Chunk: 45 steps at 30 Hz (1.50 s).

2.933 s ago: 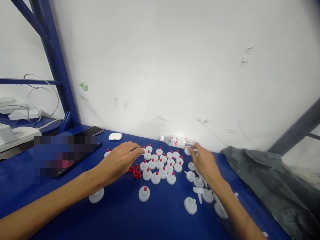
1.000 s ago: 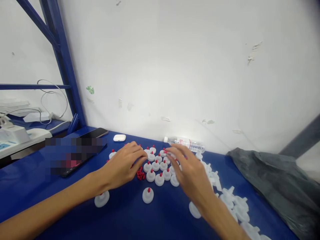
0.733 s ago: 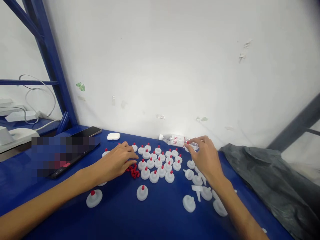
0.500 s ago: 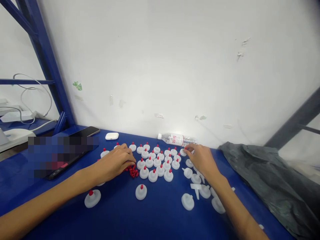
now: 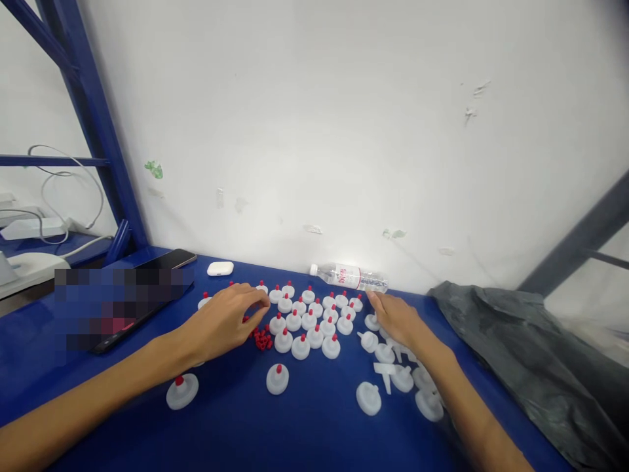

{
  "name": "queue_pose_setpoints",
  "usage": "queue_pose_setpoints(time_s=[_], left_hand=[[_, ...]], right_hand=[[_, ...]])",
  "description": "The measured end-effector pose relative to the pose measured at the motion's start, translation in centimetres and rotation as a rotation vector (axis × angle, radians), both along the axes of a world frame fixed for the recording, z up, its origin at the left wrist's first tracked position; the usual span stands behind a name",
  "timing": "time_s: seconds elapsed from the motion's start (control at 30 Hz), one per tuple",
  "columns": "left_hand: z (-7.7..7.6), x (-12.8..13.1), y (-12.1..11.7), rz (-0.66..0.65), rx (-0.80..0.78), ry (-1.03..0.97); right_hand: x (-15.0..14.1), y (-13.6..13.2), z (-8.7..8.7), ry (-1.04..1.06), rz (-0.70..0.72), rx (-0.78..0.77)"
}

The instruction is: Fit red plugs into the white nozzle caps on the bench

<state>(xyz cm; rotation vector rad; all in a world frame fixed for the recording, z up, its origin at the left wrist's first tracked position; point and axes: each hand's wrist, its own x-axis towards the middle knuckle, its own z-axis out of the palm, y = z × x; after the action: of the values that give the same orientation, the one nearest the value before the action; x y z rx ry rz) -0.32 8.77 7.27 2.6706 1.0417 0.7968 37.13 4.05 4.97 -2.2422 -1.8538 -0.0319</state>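
My left hand [image 5: 228,321] hovers over a small pile of red tips [image 5: 262,339]. Its thumb and index finger meet in a pinch; whatever is between them is too small to make out. At the right, my right hand [image 5: 396,318] reaches over loose white spout caps without red tips, close to one white cap [image 5: 372,322]. Its visible fingers are stretched out and nothing shows in them; part of the hand's underside is hidden. Between the hands stand several white spout caps with red tips [image 5: 308,320], upright in a cluster.
A clear plastic bottle [image 5: 348,276] lies along the wall. Near it are a white earbud case [image 5: 220,268] and a dark phone [image 5: 179,258]. A grey plastic bag [image 5: 521,354] covers the right side. Single red-tipped caps [image 5: 278,379] stand nearer the front of the blue table [image 5: 236,426].
My right hand has let go of a white spout cap, now standing red-tipped at the cluster's right edge, and moved slightly nearer the loose caps. My left hand has lifted from the red pile.
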Motion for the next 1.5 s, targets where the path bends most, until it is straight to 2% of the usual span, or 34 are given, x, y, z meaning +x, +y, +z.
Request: queue_pose_setpoints(time_s=[0.1,0.2,0.3,0.4,0.53,0.7,0.93,1.1,1.27,1.5], left_hand=[[0.5,0.3,-0.7,-0.004,-0.028,-0.113],[1.1,0.6,-1.5,0.001,-0.073,-0.218],[1.5,0.8,-2.0,0.023,-0.135,-0.299],[1.7,1.0,-2.2,0.021,-0.184,-0.348],[1.7,1.3,-2.6,-0.038,-0.224,-0.379],[1.6,1.6,-3.0,-0.127,-0.260,-0.379],[1.2,1.5,-3.1,-0.178,-0.227,-0.346],[0.5,1.2,-2.3,-0.222,-0.082,-0.311],[-0.4,0.9,-1.9,-0.305,0.092,-0.191],[-0.7,0.9,-2.6,-0.289,0.170,-0.132]], right_hand=[[-0.1,-0.1,0.9,0.013,0.058,0.102],[-1.5,-0.6,2.2,0.023,0.163,0.232],[-4.5,-1.5,3.3,0.030,0.382,0.322],[-8.2,-2.7,3.6,0.023,0.640,0.370],[-11.9,-4.0,2.9,0.019,0.817,0.446],[-12.8,-4.3,2.3,0.013,0.831,0.507],[-13.1,-4.5,2.8,-0.092,0.841,0.534],[-13.6,-4.9,3.0,-0.221,0.876,0.584],[-14.0,-5.1,3.0,-0.311,0.867,0.651],[-14.7,-5.2,2.5,-0.437,0.866,0.660]])
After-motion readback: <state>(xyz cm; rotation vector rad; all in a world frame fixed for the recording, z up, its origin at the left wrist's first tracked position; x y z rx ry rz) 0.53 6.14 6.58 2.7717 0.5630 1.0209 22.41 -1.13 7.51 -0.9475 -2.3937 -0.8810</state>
